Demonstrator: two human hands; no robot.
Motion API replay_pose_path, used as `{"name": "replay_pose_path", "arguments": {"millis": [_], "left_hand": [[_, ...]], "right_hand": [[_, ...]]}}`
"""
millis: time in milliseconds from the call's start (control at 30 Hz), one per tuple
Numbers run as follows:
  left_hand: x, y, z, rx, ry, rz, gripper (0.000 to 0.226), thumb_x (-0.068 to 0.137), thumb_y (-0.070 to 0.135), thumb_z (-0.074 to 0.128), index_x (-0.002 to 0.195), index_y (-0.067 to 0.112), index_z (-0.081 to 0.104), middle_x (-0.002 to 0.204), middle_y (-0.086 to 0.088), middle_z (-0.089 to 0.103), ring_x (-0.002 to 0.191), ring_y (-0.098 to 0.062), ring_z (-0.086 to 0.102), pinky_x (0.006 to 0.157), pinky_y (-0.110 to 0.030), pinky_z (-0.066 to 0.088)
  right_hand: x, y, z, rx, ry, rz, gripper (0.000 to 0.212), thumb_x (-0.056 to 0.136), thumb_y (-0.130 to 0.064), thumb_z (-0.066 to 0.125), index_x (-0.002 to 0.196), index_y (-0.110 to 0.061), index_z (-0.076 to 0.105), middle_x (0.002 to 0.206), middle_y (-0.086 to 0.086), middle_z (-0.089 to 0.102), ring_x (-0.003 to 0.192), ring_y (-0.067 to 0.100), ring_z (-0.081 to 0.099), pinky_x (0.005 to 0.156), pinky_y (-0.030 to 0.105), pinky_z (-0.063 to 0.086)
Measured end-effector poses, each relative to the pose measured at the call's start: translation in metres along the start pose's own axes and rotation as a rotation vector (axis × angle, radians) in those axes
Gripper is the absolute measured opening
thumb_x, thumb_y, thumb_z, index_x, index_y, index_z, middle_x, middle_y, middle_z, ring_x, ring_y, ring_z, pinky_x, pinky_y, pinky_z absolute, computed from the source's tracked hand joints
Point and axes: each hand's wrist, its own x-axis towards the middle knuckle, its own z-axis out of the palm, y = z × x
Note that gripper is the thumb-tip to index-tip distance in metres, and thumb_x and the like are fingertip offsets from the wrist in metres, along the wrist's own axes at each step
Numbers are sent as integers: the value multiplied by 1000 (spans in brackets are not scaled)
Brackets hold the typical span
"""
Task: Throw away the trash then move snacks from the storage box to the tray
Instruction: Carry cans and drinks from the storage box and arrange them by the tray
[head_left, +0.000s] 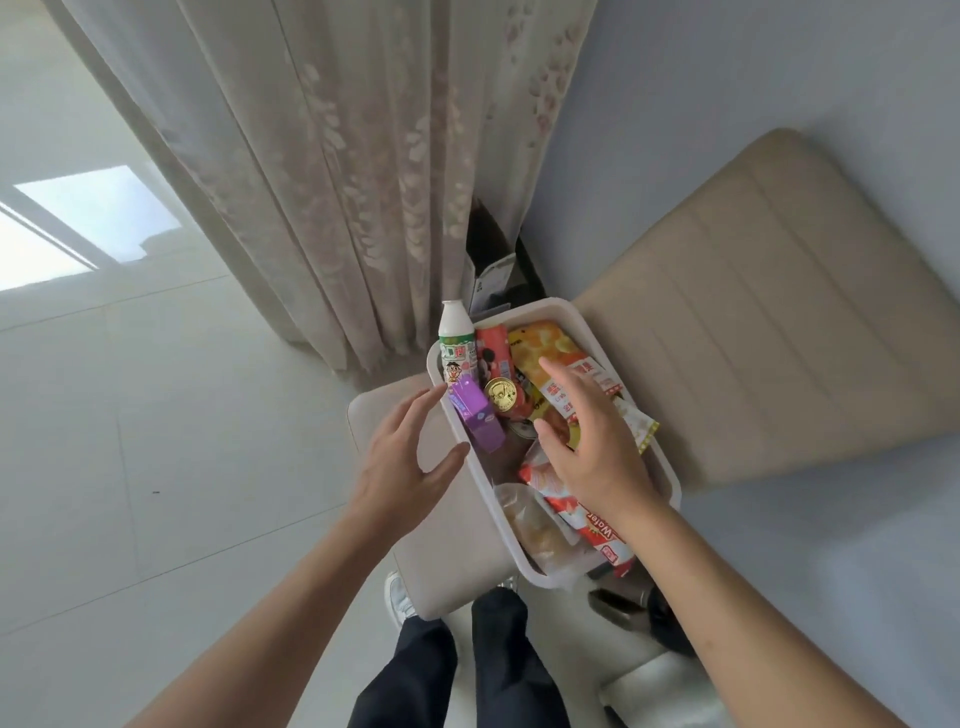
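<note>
The white storage box (543, 307) sits on a beige padded seat (374, 415), crammed with snacks. The tray is nowhere in view. Both hands are spread and hold nothing: the left hand (402, 462) hangs at the box's left wall, fingers straight, and the right hand (592, 441) hovers palm-down over the packets at the right. The load looks unsteady. A white bottle (456, 332) stands upright at the far left corner, well above the rim, with a purple carton (478, 421) leaning just beside it and a gold-lidded red can (501, 395) wedged against both. Pulling any one of these out could tip the bottle over the edge onto the floor. The red wafer packet (602, 535) already pokes out past the near rim, so dragging a packet from under it may spill it. The box also seems to sit close to the seat's edge, and a push from the left hand could slide it.
</note>
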Motion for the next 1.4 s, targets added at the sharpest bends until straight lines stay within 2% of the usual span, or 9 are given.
{"name": "replay_pose_path", "arguments": {"millis": [100, 333, 433, 500, 667, 833, 1167, 1300, 1400], "left_hand": [[21, -20, 28, -12, -31, 11, 73, 93, 46, 71, 155, 44, 33, 157, 13, 42, 141, -7, 37, 107, -38, 48], [45, -54, 76, -92, 26, 63, 78, 88, 62, 61, 158, 45, 30, 161, 12, 31, 145, -1, 30, 104, -30, 49], [46, -58, 91, -145, 92, 105, 73, 90, 55, 62, 157, 36, 37, 156, 13, 32, 141, 9, 30, 103, -13, 44], [47, -58, 100, -180, 131, 97, 70, 91, 47, 67, 155, 31, 42, 153, 10, 36, 140, 5, 34, 102, -9, 45], [49, -57, 112, -285, 254, 86, 68, 88, 23, 83, 148, 25, 52, 147, 3, 47, 141, -12, 44, 104, -25, 51], [48, -54, 113, -367, 256, 70, 66, 85, 26, 82, 146, 27, 54, 147, 5, 49, 142, -17, 45, 104, -19, 49], [51, -48, 105, -481, 263, 18, 62, 80, 27, 81, 138, 36, 60, 141, 12, 55, 140, -13, 46, 88, -10, 53], [49, -40, 96, -501, 263, 13, 59, 80, 31, 79, 136, 39, 62, 140, 11, 55, 141, -16, 47, 94, -15, 54], [45, -28, 86, -500, 269, 35, 59, 80, 23, 82, 135, 36, 64, 139, 10, 56, 139, -19, 50, 100, -20, 53]], "right_hand": [[23, 28, 28, -32, -61, -39, 62, 99, -26, 61, 154, -33, 35, 153, -9, 41, 142, 5, 36, 115, 31, 41], [45, 76, 62, -83, -107, -129, 60, 96, -20, 66, 151, -28, 45, 153, -4, 44, 141, 10, 40, 112, 26, 40], [45, 89, 71, -56, -120, -173, 60, 93, -16, 68, 149, -25, 48, 152, -3, 45, 141, 13, 42, 109, 35, 49], [45, 96, 76, -48, -123, -189, 58, 92, -16, 69, 147, -24, 51, 153, -2, 45, 142, 14, 43, 107, 39, 51], [47, 106, 84, -30, -124, -211, 54, 93, -21, 70, 145, -23, 54, 155, -1, 43, 145, 14, 39, 107, 38, 51], [50, 109, 92, -78, -67, -243, 49, 94, -22, 68, 142, -21, 58, 152, 3, 48, 142, 21, 45, 101, 44, 55], [48, 102, 90, -56, -6, -243, 44, 96, -26, 61, 138, -16, 61, 145, 6, 54, 136, 22, 51, 99, 41, 57], [49, 87, 77, -6, -25, -207, 47, 96, -28, 61, 142, -22, 56, 148, 0, 52, 138, 16, 48, 102, 35, 55], [46, 69, 60, 43, -11, -166, 48, 97, -35, 57, 144, -27, 54, 149, -6, 49, 139, 10, 46, 103, 24, 52]]}}
